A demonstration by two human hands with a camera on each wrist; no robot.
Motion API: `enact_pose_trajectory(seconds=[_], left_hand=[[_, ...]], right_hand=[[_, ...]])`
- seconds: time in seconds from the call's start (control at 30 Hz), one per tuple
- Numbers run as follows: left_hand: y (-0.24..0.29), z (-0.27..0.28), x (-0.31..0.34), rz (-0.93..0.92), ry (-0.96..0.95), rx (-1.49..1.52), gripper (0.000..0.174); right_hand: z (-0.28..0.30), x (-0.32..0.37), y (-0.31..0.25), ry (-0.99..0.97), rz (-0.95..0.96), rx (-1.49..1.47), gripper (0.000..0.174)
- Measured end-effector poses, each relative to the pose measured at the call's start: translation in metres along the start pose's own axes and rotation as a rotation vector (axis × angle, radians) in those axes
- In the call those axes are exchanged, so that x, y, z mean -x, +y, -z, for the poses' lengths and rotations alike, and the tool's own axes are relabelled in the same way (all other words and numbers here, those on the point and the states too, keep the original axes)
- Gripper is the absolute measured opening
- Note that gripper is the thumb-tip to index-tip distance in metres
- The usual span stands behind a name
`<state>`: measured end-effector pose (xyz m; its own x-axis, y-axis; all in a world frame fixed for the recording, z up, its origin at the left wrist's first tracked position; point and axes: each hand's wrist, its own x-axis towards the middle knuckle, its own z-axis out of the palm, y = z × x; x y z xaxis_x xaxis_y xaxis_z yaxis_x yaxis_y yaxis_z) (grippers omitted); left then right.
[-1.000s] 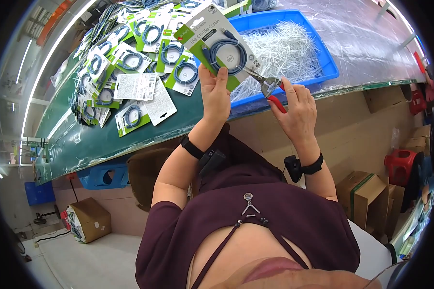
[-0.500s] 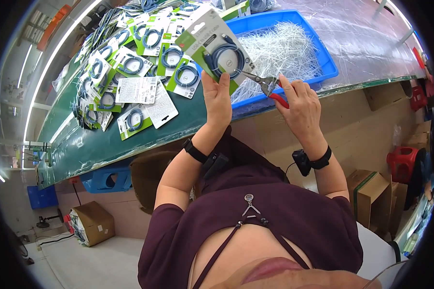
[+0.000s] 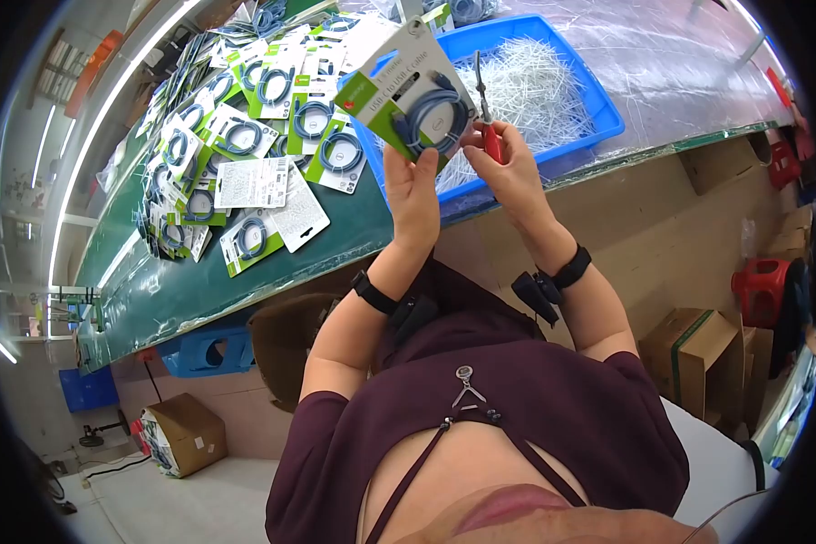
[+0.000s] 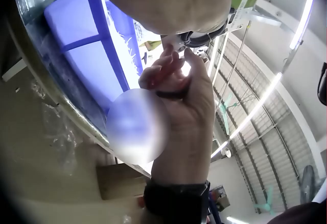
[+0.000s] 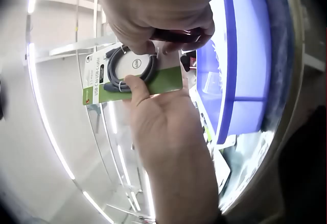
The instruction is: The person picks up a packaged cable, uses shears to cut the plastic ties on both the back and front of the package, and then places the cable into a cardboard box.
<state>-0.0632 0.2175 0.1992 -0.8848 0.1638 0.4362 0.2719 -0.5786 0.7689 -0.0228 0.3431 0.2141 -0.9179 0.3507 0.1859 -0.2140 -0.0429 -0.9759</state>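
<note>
The left hand [image 3: 414, 201] holds up a carded USB-C cable [image 3: 364, 92] by its lower edge, thumb on the front. In the right wrist view, that thumb lies against the coiled cable [image 5: 152, 71] on the card. The right hand [image 3: 515, 174] grips red-handled cutters [image 3: 491, 142], their metal tips pointing up beside the card. Its thumb and a fingertip are close to the card's lower right; whether they pinch something there I cannot tell. In the right wrist view the right hand [image 5: 163, 9] is over the card, with the dark red handle in its curled fingers.
Many carded cables [image 3: 242, 136] are heaped on the green table [image 3: 159, 295] at the left. Behind the hands, a blue tray [image 3: 598, 122] holds thin white strips [image 3: 539, 86]. Cardboard boxes [image 3: 698, 349] and a red stool [image 3: 760, 290] stand right of the person.
The right hand has moved left, close to the card. The cutters have swung from pointing at the card's cable to pointing upward, away from it. The left hand still holds the card.
</note>
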Motion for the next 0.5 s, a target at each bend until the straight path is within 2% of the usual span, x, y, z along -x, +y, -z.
enact_pose_trajectory(seconds=[0.1,0.27,0.37,0.4,0.43,0.5], left_hand=[[-0.007,-0.002,0.009,-0.042,-0.011,-0.145,0.042],[-0.009,-0.003,0.013,-0.099,-0.048,-0.248,0.038],[-0.002,0.002,0.006,-0.067,0.011,-0.224,0.039],[0.001,0.006,0.004,-0.051,0.043,-0.213,0.039],[0.004,0.009,0.002,-0.055,0.056,-0.217,0.039],[0.014,0.021,-0.002,0.031,0.132,0.053,0.038]], right_hand=[[-0.004,-0.004,0.001,0.009,-0.201,-0.203,0.039],[-0.010,-0.005,0.003,0.061,-0.250,-0.221,0.039],[-0.012,-0.017,0.029,0.069,-0.041,-0.074,0.036],[-0.014,-0.018,0.026,0.059,-0.042,-0.073,0.036],[-0.017,-0.019,0.023,0.080,0.090,0.102,0.035],[-0.028,-0.023,0.016,0.105,0.364,0.433,0.033]])
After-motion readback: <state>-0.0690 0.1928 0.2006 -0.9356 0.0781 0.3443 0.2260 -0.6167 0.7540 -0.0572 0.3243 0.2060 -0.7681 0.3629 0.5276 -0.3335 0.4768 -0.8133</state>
